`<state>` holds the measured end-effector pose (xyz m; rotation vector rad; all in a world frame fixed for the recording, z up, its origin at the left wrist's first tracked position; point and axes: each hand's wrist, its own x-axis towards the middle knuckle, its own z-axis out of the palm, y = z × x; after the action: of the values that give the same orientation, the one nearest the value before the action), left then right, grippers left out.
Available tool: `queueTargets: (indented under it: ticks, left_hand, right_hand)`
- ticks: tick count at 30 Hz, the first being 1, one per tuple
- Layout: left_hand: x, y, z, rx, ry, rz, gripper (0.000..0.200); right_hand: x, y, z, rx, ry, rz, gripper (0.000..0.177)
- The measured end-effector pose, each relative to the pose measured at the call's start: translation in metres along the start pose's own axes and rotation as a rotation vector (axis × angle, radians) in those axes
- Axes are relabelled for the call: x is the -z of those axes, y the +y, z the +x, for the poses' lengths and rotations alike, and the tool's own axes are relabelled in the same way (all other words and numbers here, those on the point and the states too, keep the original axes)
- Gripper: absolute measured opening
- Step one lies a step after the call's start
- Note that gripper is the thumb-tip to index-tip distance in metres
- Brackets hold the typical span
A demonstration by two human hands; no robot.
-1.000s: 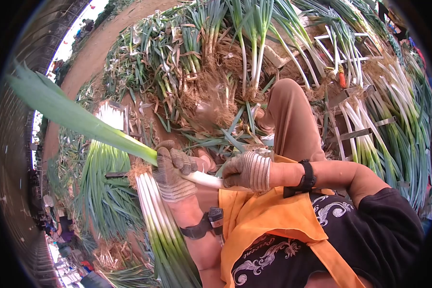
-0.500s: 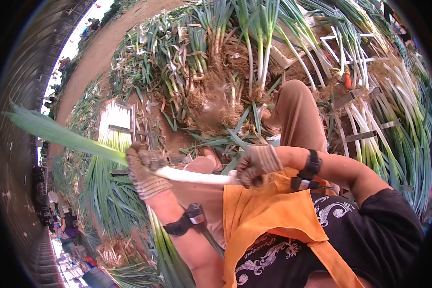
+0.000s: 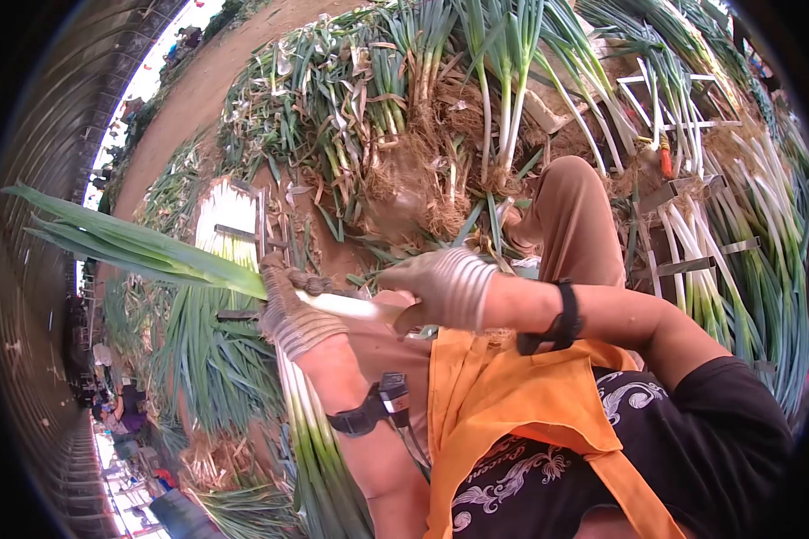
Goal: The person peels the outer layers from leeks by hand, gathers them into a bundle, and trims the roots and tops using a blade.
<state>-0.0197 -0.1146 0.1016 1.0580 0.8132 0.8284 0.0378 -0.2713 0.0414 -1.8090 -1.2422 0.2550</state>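
Note:
A long green onion [image 3: 355, 307] lies across my lap, its green leaves pointing left and its white shaft to the right. My left hand [image 3: 294, 292], in a striped glove, is closed around it where the green meets the white. At the white end is my gloved right hand [image 3: 440, 286], slightly blurred, with thumb and fingers closed about the shaft. The right hand hides the root end. An orange apron [image 3: 521, 386] covers my lap below.
Left of me, a metal rack [image 3: 265, 225] holds a bundle of cleaned green onions [image 3: 216, 332]. Unpeeled onions with roots [image 3: 440, 180] are heaped ahead. At right, another metal frame [image 3: 683, 265] stands among stacked onions [image 3: 768, 207]. More onions [image 3: 319, 440] lie beside my left forearm.
My right hand has moved left and up along the shaft from near the apron, turning as it goes. My left hand keeps its hold, and the leaves look more spread.

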Motion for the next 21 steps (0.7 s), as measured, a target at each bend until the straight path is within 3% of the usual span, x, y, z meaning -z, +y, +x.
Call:
queueTargets:
  ticks: [4, 8, 10, 12, 15, 18, 21]
  left_hand:
    - [0.001, -0.011, -0.005, -0.099, -0.016, -0.052, 0.022]
    - [0.01, -0.015, 0.002, -0.05, -0.088, -0.095, 0.021]
    - [0.008, -0.011, -0.003, -0.05, -0.173, -0.141, 0.02]
    - [0.003, -0.003, -0.004, -0.054, -0.048, -0.066, 0.017]
    - [0.004, -0.001, 0.004, -0.076, 0.016, -0.035, 0.016]
    - [0.014, -0.015, 0.018, -0.052, -0.021, -0.062, 0.013]
    - [0.02, -0.027, 0.024, -0.024, -0.173, -0.154, 0.015]
  right_hand:
    - [-0.014, -0.009, 0.007, -0.103, -0.054, -0.068, 0.022]
    - [-0.009, -0.011, 0.001, -0.151, -0.154, -0.042, 0.023]
    - [-0.013, -0.004, -0.012, -0.101, -0.376, -0.059, 0.023]
    - [-0.016, 0.003, -0.03, -0.043, -0.596, -0.09, 0.023]
    - [-0.016, 0.014, -0.035, -0.177, -0.436, 0.001, 0.018]
    - [-0.019, 0.014, -0.017, -0.07, 0.139, 0.078, 0.025]
    - [-0.013, 0.007, -0.001, -0.205, -0.07, 0.054, 0.023]
